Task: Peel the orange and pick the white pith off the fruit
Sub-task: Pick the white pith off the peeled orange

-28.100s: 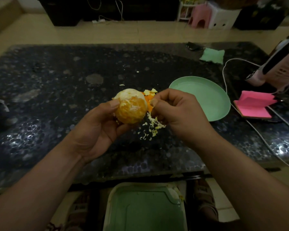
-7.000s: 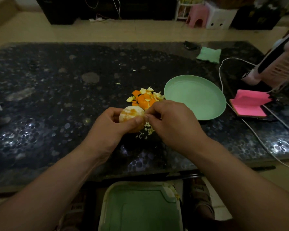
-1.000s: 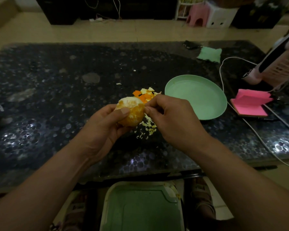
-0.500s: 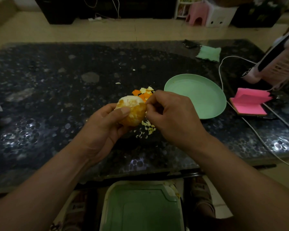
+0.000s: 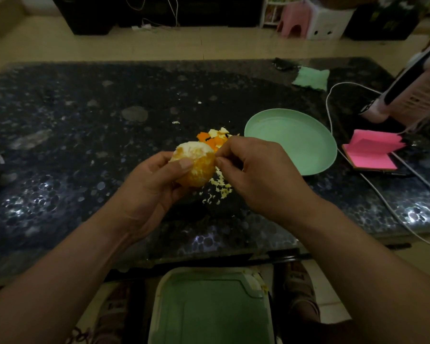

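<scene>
My left hand grips the peeled orange above the dark table, thumb across its front. White pith still covers the fruit's top. My right hand is at the orange's right side, thumb and forefinger pinched together on a strip of pith at its edge. Behind the hands lies a heap of orange peel pieces. Small pale pith scraps are scattered on the table under the fruit.
A pale green plate sits right of the hands. Pink sticky notes, a white cable and a green cloth lie further right. A green bin stands on the floor below the dark pebbled table.
The orange has stayed in my left hand at about the same spot. My right hand's fingertips have shifted along the fruit's right side, still picking at the pith.
</scene>
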Demonstrator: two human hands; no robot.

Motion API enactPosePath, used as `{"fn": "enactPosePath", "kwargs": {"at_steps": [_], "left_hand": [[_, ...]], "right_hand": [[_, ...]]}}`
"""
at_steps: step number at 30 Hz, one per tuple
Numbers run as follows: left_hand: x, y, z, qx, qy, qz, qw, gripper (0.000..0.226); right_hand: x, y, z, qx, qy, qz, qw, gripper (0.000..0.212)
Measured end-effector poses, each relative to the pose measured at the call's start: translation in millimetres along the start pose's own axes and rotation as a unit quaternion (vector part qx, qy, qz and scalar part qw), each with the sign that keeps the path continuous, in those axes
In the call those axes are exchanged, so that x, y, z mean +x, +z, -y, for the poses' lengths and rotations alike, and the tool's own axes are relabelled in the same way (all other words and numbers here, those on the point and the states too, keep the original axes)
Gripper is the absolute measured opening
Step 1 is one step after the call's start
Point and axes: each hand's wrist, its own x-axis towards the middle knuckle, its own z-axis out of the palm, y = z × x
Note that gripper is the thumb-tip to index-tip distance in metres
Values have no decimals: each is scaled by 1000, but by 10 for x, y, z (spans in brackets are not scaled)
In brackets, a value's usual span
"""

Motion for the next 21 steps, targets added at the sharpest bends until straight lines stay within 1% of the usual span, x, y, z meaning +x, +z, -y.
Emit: {"fn": "enactPosePath", "kwargs": {"at_steps": [2,4,9,10,12,13,14,16,18,19,21], "left_hand": [[-9,6,7,2,4,5,1000,56],[-17,19,9,-1,6,12,1000,55],[-39,23,-17,-8,2,32,999,62],[-42,18,-25,-9,1,37,999,66],[-51,9,-43,-11,-4,46,999,84],[-60,12,-55,-15,-9,50,999,93],[-70,13,-68,-25,-14,55,998,96],[-86,21,-92,-62,-27,69,995,88],[-96,36,-109,-99,-37,77,991,69],[-96,39,-111,-109,-39,79,990,61],[-105,47,-108,-115,-37,82,989,57]], "right_hand": [[-7,6,10,-3,-7,-8,1000,7],[-10,17,12,1,-9,-23,1000,8],[-15,17,6,40,3,-47,998,7],[-18,10,7,49,7,-47,998,7],[-23,-13,5,76,18,-40,996,7],[-26,-25,4,100,28,-34,994,7],[-28,-37,6,129,40,-31,990,7],[-26,-63,23,189,67,-25,979,8],[-23,-83,49,229,90,-14,969,9],[-19,-87,59,234,96,-10,967,10],[-20,-80,74,220,93,-6,971,14]]}}
